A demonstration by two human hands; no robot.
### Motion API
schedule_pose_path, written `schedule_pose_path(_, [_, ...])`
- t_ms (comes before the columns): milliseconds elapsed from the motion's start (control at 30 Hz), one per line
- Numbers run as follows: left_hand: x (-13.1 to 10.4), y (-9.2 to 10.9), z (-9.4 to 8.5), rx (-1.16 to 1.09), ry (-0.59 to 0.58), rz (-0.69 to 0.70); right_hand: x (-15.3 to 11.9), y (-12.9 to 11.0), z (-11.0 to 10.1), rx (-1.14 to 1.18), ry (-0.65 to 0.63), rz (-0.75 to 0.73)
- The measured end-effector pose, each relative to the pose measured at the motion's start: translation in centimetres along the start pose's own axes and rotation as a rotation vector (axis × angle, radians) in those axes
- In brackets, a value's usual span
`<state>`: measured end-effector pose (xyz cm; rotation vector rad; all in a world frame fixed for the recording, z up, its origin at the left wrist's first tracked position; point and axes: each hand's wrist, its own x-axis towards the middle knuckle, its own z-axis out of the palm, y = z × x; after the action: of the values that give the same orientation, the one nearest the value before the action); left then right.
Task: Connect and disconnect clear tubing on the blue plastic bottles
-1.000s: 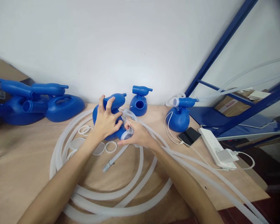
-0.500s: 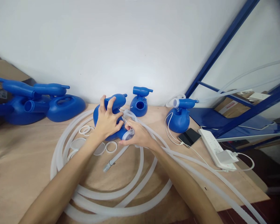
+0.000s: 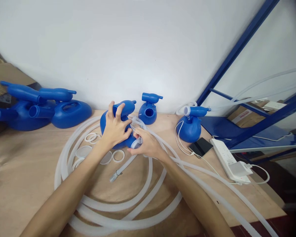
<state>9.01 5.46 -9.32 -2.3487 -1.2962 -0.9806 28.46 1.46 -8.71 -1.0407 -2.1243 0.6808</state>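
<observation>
My left hand (image 3: 115, 128) is spread over a blue plastic bottle (image 3: 103, 122), gripping it with its mouth turned toward the lower right. A second blue piece (image 3: 126, 106), rounded with a narrow spout, rests on top of that bottle. At the mouth, my right hand (image 3: 149, 144) pinches a clear cap (image 3: 137, 142) between thumb and fingers. How far the cap sits on the neck is partly hidden by the fingers. Below the bottle lie a white ring (image 3: 118, 156) and a clear disc (image 3: 106, 158).
Coiled translucent hose (image 3: 124, 224) surrounds the work area, with a clear connector (image 3: 114, 177) inside the loop. More blue bottles (image 3: 71, 115) stand at left; an open-mouthed bottle (image 3: 147, 113) is behind. At right are another bottle (image 3: 190, 129), a phone (image 3: 200, 146) and a power strip (image 3: 224, 154).
The whole view has shifted slightly. Both hands keep their hold on the bottle and the cap, with little visible movement.
</observation>
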Motion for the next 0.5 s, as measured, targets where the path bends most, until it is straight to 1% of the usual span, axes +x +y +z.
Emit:
schedule_pose_path(100, [0.01,0.07,-0.1,-0.003,-0.009,-0.011,0.0,-0.05,0.08,0.0,0.014,-0.003])
schedule_pose_path(267, [0.02,0.13,-0.11,0.008,0.014,-0.003,0.06,-0.04,0.21,0.001,0.025,-0.003])
schedule_pose_path(500, [0.07,0.17,-0.1,0.003,-0.002,0.002,0.04,-0.49,0.31,0.011,0.029,0.016])
